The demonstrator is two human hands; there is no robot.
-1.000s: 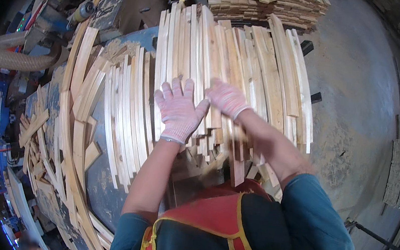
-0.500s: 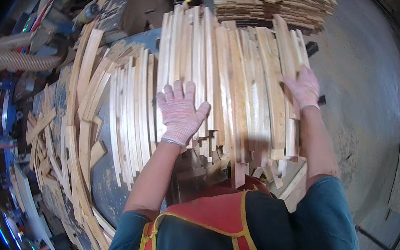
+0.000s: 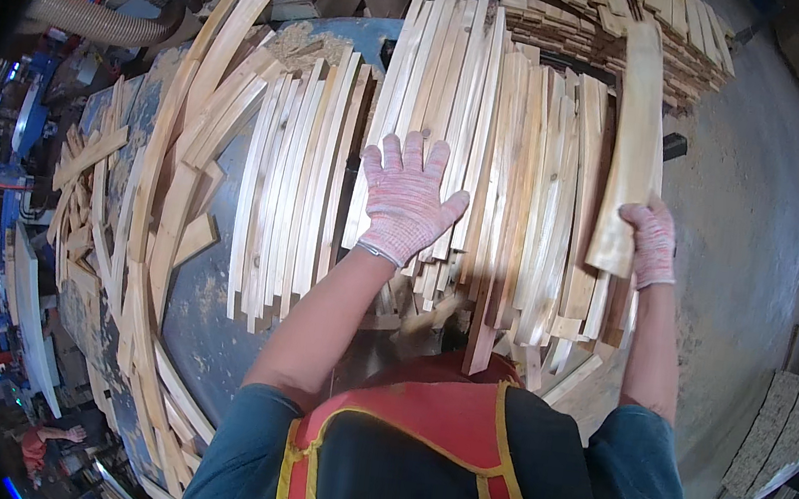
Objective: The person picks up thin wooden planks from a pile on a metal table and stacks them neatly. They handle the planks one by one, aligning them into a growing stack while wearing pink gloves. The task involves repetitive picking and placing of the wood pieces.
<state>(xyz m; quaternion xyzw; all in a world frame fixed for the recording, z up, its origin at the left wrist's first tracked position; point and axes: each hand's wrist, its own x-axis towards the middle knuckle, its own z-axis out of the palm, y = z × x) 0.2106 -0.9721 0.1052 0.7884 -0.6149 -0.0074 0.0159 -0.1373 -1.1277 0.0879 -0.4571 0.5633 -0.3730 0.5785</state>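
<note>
Gloved and spread flat, my left hand (image 3: 409,195) rests on a row of pale wooden strips (image 3: 438,73) laid side by side. My right hand (image 3: 655,241), in the same kind of pinkish knit glove, grips the near right edge of a wooden board (image 3: 633,144). This board is wider than the strips and is raised and tilted over the right end of the row. Its thumb lies on top; the fingers beneath are hidden. Between my hands more strips (image 3: 529,186) lie close together, their near ends uneven.
Further left, another group of strips (image 3: 293,175) lies on a worn blue-grey table (image 3: 199,314). Loose offcuts (image 3: 89,153) and long bent-looking slats (image 3: 146,246) are heaped beyond. A large stack of boards (image 3: 588,42) stands at the back. Ribbed hose (image 3: 97,16) runs at upper left.
My right hand has taken the board at the right end, lifting and tilting it, and has come nearer to me. My left hand stays flat on the strips. The view has shifted.
</note>
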